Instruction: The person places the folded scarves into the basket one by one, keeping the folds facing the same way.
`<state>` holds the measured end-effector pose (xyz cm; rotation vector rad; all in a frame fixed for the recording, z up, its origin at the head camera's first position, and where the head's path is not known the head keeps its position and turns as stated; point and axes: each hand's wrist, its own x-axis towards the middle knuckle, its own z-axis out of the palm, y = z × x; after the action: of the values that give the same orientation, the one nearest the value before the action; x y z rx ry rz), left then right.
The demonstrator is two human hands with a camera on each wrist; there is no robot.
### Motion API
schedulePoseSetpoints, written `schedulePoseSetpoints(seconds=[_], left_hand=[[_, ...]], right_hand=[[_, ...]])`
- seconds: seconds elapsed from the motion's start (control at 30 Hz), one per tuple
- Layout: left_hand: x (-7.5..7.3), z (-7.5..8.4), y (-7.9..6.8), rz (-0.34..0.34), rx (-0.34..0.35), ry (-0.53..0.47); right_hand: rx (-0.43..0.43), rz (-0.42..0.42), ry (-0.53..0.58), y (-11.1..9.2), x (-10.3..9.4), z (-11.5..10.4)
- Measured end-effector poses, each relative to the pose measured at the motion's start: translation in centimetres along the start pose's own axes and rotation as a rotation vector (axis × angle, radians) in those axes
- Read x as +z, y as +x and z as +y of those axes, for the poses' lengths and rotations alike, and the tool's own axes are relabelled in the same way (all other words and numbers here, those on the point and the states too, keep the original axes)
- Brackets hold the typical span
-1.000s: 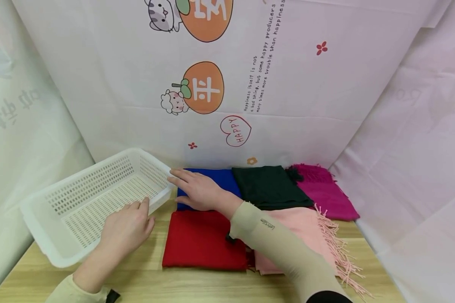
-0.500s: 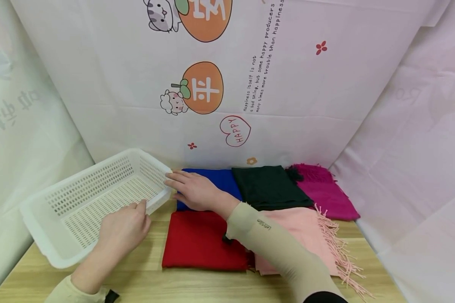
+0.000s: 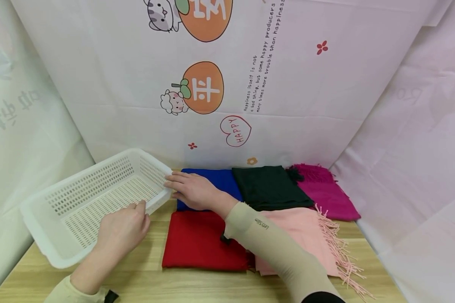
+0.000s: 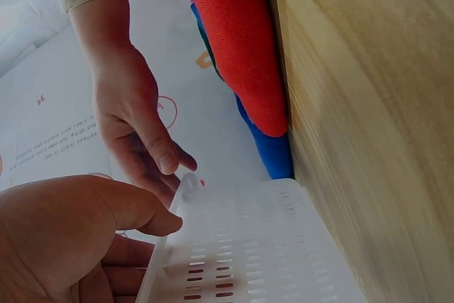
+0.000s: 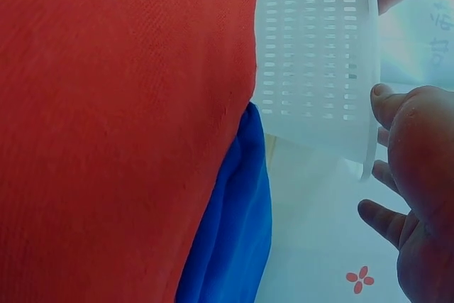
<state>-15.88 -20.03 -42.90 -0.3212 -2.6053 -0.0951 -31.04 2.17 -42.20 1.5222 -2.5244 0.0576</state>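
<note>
A white perforated plastic basket [image 3: 110, 202] stands tilted askew on the left of the table in the head view, with nothing inside. My left hand [image 3: 123, 227] grips its near long rim, thumb [image 4: 152, 214] outside and fingers over the inner side. At the basket's right corner, my right hand [image 3: 195, 191] reaches in from the right. Its fairly straight fingers [image 3: 176, 176] rest over the rim, with the thumb [image 5: 386, 104] close by the outer side. Folded red cloth [image 3: 204, 244] and blue cloth [image 3: 227, 179] lie beneath and beside the right forearm.
Dark green cloth [image 3: 271, 187] and magenta cloth [image 3: 322, 193] lie folded along the back. A pink fringed scarf [image 3: 303, 231] lies nearer on the wooden table [image 3: 197, 288]. A printed white sheet [image 3: 307, 105] hangs behind, with more white sheeting at both sides.
My right hand has shifted slightly left, its fingers coming further over the basket's corner. My left hand has drawn back a little along the near rim. Basket and cloths look unmoved.
</note>
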Motion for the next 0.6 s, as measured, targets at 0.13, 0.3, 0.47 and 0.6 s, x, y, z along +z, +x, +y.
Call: schedulePoseSetpoints(seconds=[0.13, 0.3, 0.47, 0.6], left_hand=[[0.07, -0.01, -0.07, 0.012, 0.002, 0.0], [0.14, -0.05, -0.02, 0.016, 0.004, 0.004], [0.11, -0.03, 0.02, 0.026, 0.012, 0.009], [0.11, -0.05, 0.03, 0.021, 0.012, 0.011]], right_hand=[[0.001, 0.002, 0.023, 0.13, 0.1, -0.03], [0.01, -0.001, 0.04, 0.28, 0.29, -0.06], [0.009, -0.008, 0.032, 0.35, 0.42, -0.02], [0.023, -0.013, 0.03, 0.48, 0.49, 0.02]])
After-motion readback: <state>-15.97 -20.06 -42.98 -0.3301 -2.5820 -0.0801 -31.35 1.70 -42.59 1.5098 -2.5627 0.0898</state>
